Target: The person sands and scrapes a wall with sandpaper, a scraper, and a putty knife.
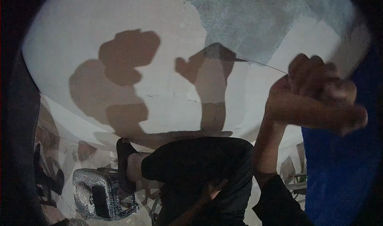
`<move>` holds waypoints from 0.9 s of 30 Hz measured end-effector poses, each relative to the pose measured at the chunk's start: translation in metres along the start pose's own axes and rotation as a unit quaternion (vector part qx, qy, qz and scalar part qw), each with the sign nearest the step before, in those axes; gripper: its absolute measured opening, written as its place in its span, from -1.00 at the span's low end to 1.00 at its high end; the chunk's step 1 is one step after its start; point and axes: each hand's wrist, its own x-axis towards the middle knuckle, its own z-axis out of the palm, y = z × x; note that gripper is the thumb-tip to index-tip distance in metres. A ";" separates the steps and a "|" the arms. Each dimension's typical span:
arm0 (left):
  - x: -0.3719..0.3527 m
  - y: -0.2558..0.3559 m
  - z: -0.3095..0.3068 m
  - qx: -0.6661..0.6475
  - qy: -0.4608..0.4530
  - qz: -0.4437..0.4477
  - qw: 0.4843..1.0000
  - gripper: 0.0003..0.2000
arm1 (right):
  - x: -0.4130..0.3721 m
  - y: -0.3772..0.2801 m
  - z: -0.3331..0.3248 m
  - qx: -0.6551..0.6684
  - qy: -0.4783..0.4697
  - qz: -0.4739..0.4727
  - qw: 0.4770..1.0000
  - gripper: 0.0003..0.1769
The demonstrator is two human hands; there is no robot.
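White wall (167, 98) bearing grey plaster patch (247, 22). Right hand (315, 94), nearer the patch, is fisted around a thin blade (263, 66); the blade's long axis runs up-left to the patch edge. Left hand (211, 190) lies far below the patch, closure indiscernible.

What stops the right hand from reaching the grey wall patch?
Likely nothing, so yes: the right hand is raised just below the grey patch, with only bare wall between them.

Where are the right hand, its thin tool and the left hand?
right hand (315, 96), head view, middle of the clenched fist.
thin tool (263, 65), head view, on its narrow edge in front of the wall.
left hand (212, 189), head view, middle of the hand resting on the dark trouser leg.
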 end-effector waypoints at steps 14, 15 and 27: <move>0.025 -0.039 0.035 0.003 0.170 0.212 0.962 -0.58 | 0.017 -0.008 0.012 0.328 -0.239 0.054 0.912 -0.61; 0.023 -0.030 0.030 0.000 0.172 0.211 0.962 -0.58 | 0.005 0.004 0.012 0.344 -0.200 0.045 0.916 -0.67; 0.011 -0.023 0.016 0.308 0.142 0.263 0.903 -0.53 | -0.008 -0.010 0.048 0.243 -0.106 0.061 0.962 -0.35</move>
